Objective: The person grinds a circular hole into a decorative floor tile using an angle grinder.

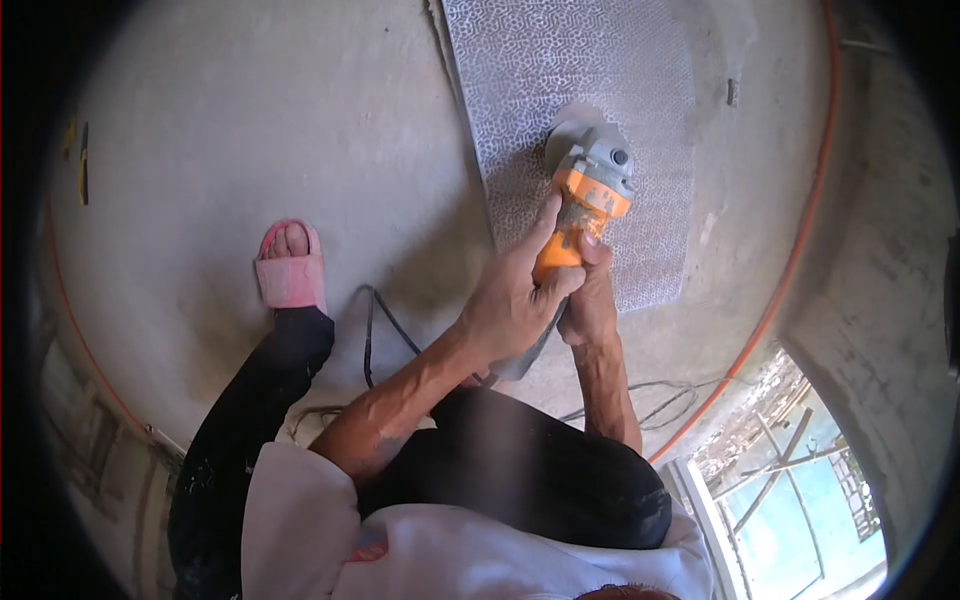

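An orange and grey angle grinder is held over a large grey tile-like sheet with a white maze-like pattern. Its disc is at the sheet's surface, and a pale patch shows beside the grinder head. My left hand wraps around the grinder's body from the left, thumb and fingers closed. From the right side, my right hand grips the same body, its thumb lying on the orange casing. The dark rear handle slopes down between my wrists toward my knee.
A black cable loops on the concrete floor left of my arms; more cable lies to the right. An orange hose curves along the right wall. A yellow and black tool lies far left. My foot wears a pink slipper.
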A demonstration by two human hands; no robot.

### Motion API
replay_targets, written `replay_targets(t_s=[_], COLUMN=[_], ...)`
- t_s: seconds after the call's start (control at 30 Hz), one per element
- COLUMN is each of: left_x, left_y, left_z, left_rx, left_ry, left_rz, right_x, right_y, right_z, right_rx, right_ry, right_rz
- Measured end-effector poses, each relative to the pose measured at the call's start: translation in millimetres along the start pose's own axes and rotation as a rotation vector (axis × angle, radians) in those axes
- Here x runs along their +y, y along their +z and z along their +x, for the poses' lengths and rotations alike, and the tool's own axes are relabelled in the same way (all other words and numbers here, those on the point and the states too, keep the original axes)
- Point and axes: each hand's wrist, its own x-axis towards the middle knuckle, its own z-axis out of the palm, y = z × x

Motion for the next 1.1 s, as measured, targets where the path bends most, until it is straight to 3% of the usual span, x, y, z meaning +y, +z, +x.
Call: replay_targets(t_s=[0.37, 0.53, 0.63, 0.73, 0.83, 0.87, 0.97, 1.1], left_x=[9.1, 8.5, 20.0, 13.2, 21.0, 11.8, 12.9, 5.9], left_y=[-13.3, -21.8, -22.8, -29.2, -41.3, -40.6, -43.0, -39.3], left_z=[-8.7, -5.6, -5.8, -17.4, -28.3, -33.9, -37.3, -23.9], left_rx=[-0.016, -0.04, -0.042, -0.128, -0.272, -0.282, -0.408, -0.334], left_ry=[-0.081, -0.006, -0.146, -0.138, -0.237, -0.125, -0.155, -0.027], left_rz=[0.05, 0.116, 0.095, 0.14, 0.2, 0.178, 0.295, 0.126], right_x=[6.3, 9.9, 16.1, 23.5, 30.5, 33.5, 29.3, 28.7], right_y=[13.6, 19.7, 18.5, 24.2, 12.8, 9.8, 1.1, 2.8], right_z=[-3.4, -3.5, -5.4, -23.1, -37.1, -42.6, -58.4, -53.4], right_rx=[-0.013, -0.016, -0.03, 0.042, -0.047, -0.061, -0.076, -0.187], right_ry=[0.02, 0.024, 0.043, 0.025, 0.094, 0.085, 0.097, 0.113], right_rz=[0.083, 0.134, 0.151, 0.14, 0.066, 0.15, 0.108, 0.133])
